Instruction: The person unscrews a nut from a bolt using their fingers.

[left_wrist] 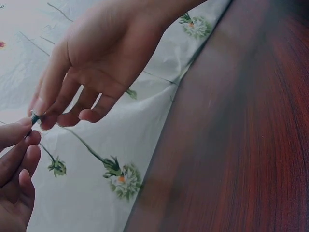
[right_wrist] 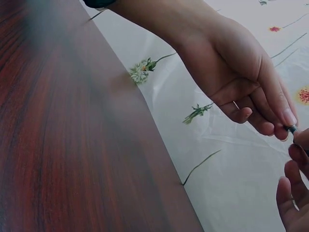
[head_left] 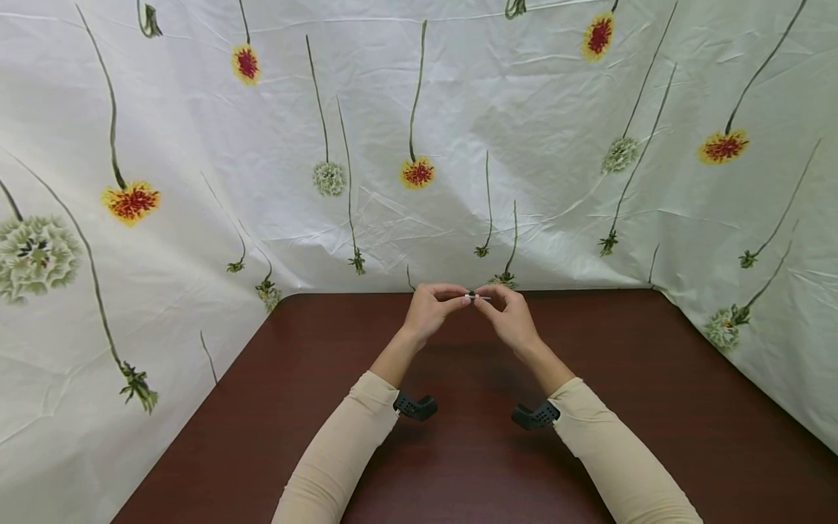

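Note:
My left hand (head_left: 427,311) and right hand (head_left: 512,317) meet fingertip to fingertip above the far part of the table. Between the fingertips is a tiny dark piece (head_left: 471,294), pinched from both sides. A thin pale rod (head_left: 485,298) sticks out beside the right fingertips. In the left wrist view the dark piece (left_wrist: 35,117) looks like a short cylinder, mostly covered by fingers; its exact kind I cannot tell. The right wrist view shows the same dark piece (right_wrist: 291,128) with ridges, the left hand's thumb (right_wrist: 287,116) lying against it.
A dark red-brown wooden table (head_left: 452,466) lies under both arms. White flowered cloth (head_left: 550,109) hangs behind it and along both sides. Each wrist wears a black band (head_left: 414,406), below beige sleeves (head_left: 340,444).

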The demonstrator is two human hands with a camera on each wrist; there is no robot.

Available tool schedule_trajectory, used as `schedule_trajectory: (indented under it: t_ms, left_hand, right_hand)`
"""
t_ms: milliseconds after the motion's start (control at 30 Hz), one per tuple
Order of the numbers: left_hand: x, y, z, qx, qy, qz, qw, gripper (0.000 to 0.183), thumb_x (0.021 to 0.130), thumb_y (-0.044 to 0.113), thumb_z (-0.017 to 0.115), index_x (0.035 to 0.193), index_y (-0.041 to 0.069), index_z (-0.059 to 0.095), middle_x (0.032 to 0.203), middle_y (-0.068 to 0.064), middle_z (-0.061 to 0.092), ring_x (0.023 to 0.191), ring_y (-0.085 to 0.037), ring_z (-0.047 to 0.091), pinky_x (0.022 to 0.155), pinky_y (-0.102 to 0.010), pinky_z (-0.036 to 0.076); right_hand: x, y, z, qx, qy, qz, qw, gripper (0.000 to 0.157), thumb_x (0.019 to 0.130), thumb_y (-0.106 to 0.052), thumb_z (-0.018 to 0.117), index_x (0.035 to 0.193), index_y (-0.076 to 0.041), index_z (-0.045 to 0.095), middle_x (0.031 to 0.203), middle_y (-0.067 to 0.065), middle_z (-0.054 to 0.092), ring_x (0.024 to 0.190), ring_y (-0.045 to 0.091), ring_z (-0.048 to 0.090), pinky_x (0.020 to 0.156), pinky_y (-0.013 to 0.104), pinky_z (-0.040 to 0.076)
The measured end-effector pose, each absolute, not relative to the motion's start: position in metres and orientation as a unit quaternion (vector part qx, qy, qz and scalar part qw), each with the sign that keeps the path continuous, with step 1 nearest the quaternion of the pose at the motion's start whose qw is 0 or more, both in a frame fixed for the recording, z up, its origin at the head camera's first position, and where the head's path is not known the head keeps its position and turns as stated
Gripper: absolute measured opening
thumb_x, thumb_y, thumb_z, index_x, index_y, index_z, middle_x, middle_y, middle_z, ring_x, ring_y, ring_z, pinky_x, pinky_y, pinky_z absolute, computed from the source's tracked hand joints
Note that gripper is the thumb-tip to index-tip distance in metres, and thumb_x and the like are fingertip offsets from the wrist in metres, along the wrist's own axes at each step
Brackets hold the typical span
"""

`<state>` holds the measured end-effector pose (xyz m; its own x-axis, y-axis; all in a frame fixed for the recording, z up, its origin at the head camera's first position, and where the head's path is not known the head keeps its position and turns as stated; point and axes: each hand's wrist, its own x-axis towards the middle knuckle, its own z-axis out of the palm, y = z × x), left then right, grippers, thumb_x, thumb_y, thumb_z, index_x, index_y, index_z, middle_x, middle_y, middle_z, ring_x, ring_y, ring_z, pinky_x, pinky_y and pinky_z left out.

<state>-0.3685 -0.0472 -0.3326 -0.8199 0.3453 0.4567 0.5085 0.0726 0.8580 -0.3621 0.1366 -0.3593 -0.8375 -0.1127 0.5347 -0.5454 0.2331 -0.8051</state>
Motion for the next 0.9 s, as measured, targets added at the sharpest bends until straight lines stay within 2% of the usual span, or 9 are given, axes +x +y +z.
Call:
schedule_trajectory:
  t_ms: [100,167,300,433,567,667,767,900]
  left_hand:
    - [-0.3688,-0.0474,-0.3324,-0.294,-0.725,-0.619,0.068,0.022,0.085,0.008,0.069,0.102,-0.007,0.068,0.096,-0.014,0.068,0.091,-0.022,0.063,0.080,-0.044,0.047]
    - [-0.3689,-0.0476,-0.3324,-0.293,-0.726,-0.618,0.070,0.023,0.085,0.008,0.069,0.102,-0.007,0.068,0.096,-0.014,0.068,0.091,-0.021,0.063,0.080,-0.043,0.048]
    - [-0.3684,-0.0482,-0.3322,-0.294,-0.731,-0.612,0.071,0.022,0.085,0.010,0.069,0.102,-0.005,0.069,0.096,-0.013,0.069,0.090,-0.020,0.063,0.077,-0.037,0.049]
    - [-0.3688,-0.0483,-0.3324,-0.297,-0.728,-0.615,0.066,0.022,0.085,0.009,0.068,0.102,-0.005,0.069,0.096,-0.013,0.068,0.090,-0.021,0.063,0.079,-0.041,0.049]
    - [-0.3693,-0.0477,-0.3323,-0.294,-0.726,-0.618,0.064,0.022,0.085,0.009,0.068,0.102,-0.005,0.069,0.097,-0.013,0.068,0.092,-0.021,0.063,0.082,-0.050,0.046]
    - [-0.3691,-0.0476,-0.3319,-0.289,-0.732,-0.613,0.065,0.023,0.085,0.009,0.069,0.103,-0.006,0.068,0.098,-0.013,0.068,0.093,-0.022,0.062,0.081,-0.047,0.046]
    - [-0.3688,-0.0479,-0.3319,-0.288,-0.737,-0.607,0.066,0.025,0.085,0.010,0.069,0.104,-0.006,0.068,0.098,-0.013,0.068,0.094,-0.022,0.062,0.080,-0.039,0.048]
    - [-0.3687,-0.0487,-0.3324,-0.290,-0.736,-0.608,0.068,0.025,0.085,0.009,0.068,0.104,-0.008,0.067,0.098,-0.014,0.068,0.094,-0.023,0.062,0.078,-0.035,0.049]
  right_hand:
    - [-0.3657,0.1371,-0.3622,0.218,-0.762,0.583,0.178,0.027,0.089,-0.017,0.066,0.115,-0.012,0.061,0.110,0.006,0.061,0.096,0.023,0.059,0.075,0.040,0.048]
    - [-0.3654,0.1370,-0.3622,0.212,-0.764,0.585,0.170,0.030,0.089,-0.023,0.065,0.118,-0.014,0.060,0.111,0.005,0.060,0.096,0.023,0.059,0.076,0.042,0.049]
    - [-0.3661,0.1369,-0.3636,0.199,-0.770,0.582,0.170,0.030,0.092,-0.033,0.060,0.113,-0.011,0.063,0.102,0.005,0.064,0.091,0.024,0.060,0.073,0.040,0.050]
    - [-0.3663,0.1362,-0.3639,0.208,-0.767,0.579,0.180,0.021,0.091,-0.023,0.063,0.107,-0.009,0.065,0.098,0.006,0.066,0.087,0.024,0.061,0.071,0.041,0.049]
    - [-0.3645,0.1355,-0.3630,0.214,-0.764,0.582,0.181,0.029,0.087,-0.017,0.067,0.115,-0.013,0.060,0.106,0.006,0.065,0.088,0.022,0.061,0.072,0.040,0.049]
    - [-0.3643,0.1353,-0.3633,0.202,-0.761,0.591,0.173,0.033,0.089,-0.025,0.065,0.119,-0.014,0.058,0.106,0.009,0.064,0.090,0.024,0.061,0.072,0.040,0.050]
    - [-0.3649,0.1354,-0.3636,0.195,-0.759,0.598,0.171,0.031,0.092,-0.030,0.060,0.115,-0.008,0.061,0.102,0.013,0.064,0.090,0.028,0.061,0.071,0.039,0.051]
    - [-0.3648,0.1352,-0.3630,0.206,-0.756,0.594,0.184,0.026,0.092,-0.022,0.061,0.109,-0.003,0.063,0.101,0.014,0.063,0.090,0.029,0.060,0.073,0.040,0.049]
